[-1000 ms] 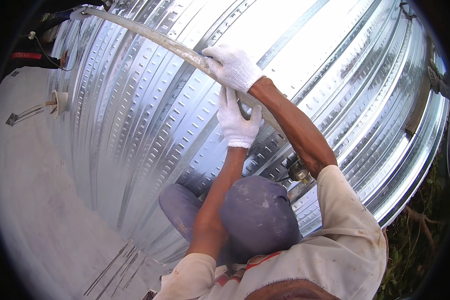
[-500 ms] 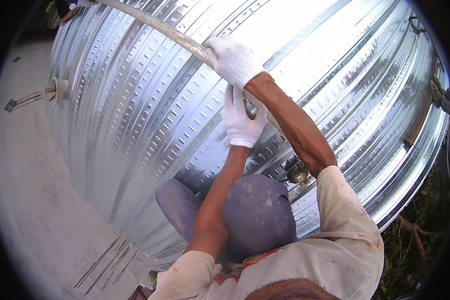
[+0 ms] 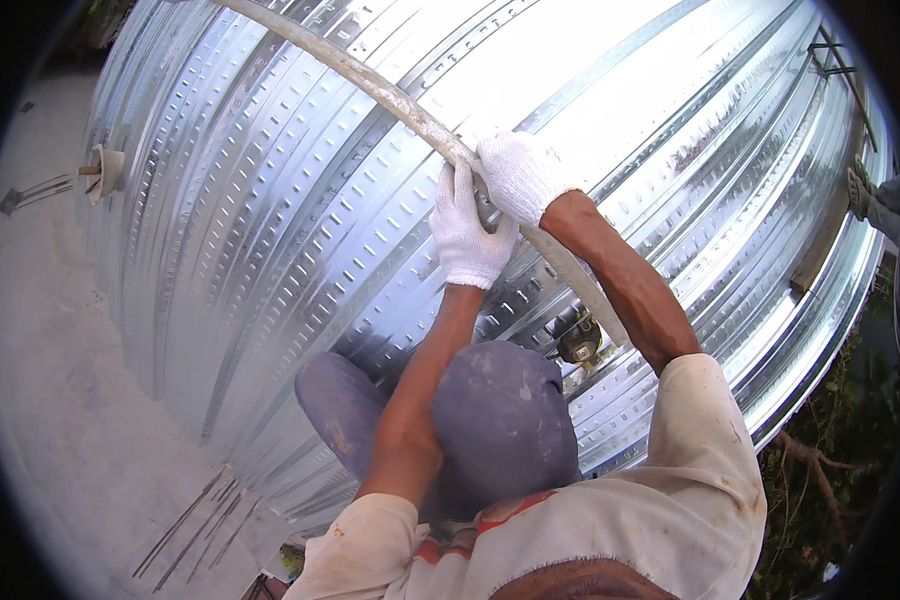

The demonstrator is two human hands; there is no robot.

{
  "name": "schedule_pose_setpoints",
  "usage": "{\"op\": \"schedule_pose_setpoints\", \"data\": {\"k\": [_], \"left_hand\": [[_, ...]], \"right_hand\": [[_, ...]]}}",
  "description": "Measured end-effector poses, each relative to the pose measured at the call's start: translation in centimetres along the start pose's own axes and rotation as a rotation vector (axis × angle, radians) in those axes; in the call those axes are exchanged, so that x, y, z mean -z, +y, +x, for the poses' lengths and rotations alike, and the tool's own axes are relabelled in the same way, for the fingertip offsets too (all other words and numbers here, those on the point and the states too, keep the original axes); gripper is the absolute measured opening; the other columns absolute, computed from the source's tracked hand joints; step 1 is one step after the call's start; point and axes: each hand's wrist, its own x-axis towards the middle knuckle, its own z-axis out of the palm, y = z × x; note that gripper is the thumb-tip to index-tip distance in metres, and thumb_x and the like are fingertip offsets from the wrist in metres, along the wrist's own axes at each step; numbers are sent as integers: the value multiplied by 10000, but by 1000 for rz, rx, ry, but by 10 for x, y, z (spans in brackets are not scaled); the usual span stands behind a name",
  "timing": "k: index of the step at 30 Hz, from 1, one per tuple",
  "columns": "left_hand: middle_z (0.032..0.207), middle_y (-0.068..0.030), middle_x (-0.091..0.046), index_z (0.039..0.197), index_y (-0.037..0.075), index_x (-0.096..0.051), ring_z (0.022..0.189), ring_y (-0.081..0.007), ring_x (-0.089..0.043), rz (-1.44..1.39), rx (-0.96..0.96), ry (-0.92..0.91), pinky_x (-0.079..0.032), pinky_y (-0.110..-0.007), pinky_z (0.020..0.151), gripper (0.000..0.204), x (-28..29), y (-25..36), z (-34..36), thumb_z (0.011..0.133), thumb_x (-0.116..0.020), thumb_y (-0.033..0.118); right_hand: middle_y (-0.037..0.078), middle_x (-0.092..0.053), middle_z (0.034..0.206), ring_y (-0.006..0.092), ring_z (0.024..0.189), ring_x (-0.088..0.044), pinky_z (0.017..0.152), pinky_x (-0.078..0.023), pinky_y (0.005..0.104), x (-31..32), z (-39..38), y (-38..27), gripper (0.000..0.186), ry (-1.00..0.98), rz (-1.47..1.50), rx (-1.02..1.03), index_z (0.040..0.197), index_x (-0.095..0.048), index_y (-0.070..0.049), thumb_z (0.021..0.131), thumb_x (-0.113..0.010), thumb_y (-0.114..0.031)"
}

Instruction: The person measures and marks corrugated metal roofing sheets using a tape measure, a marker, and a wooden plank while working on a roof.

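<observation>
A long, pale, stained pole (image 3: 370, 85) runs slantwise from the upper left, passing under my hands to the lower right. My right hand (image 3: 523, 178), in a white knit glove, is closed round it from above. Just below and to the left is my left hand (image 3: 467, 235), also gloved. Its fingers lie long against the pole with the thumb on the other side, a loose hold with a gap showing. Beneath spreads ribbed, dimpled silver metal decking (image 3: 350, 260). A dark tool-like object with a yellowish round part (image 3: 580, 342) lies beside my knee.
A concrete surface (image 3: 50, 350) lies left, with rebar stubs (image 3: 185, 530) and a pale cup-shaped thing (image 3: 103, 172). At the right are another person's foot (image 3: 860, 195), a wooden piece (image 3: 820, 250) and metal bars (image 3: 840, 65). Branches (image 3: 815, 455) show beyond the decking's edge.
My right hand has moved down and right along the pole, away from above my left hand. More of the pole's lower end shows. The other person's hand at the upper left has left view.
</observation>
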Motion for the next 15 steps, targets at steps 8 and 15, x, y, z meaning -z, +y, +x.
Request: {"op": "schedule_pose_setpoints", "data": {"k": [8,15], "left_hand": [[1570,-376,-507,1662,-63,-391,1382,-553,-558,-1,13,-16,-486,-589,1137,1004,13,2,5,829,-850,260],[1554,-386,-511,1652,-65,-398,1324,-551,-600,5,52,-26,-527,-568,1097,1020,20,-6,4,805,-858,270]], "right_hand": [[208,-773,997,403,960,-778,872,-619,511,41,-14,8,222,364,163,-5,1161,-765,-33,1005,-704,-178],[251,-755,1044,427,1017,-747,927,-589,537,43,127,-28,228,558,409,247,1159,-760,-10,1034,-626,-145]]}}
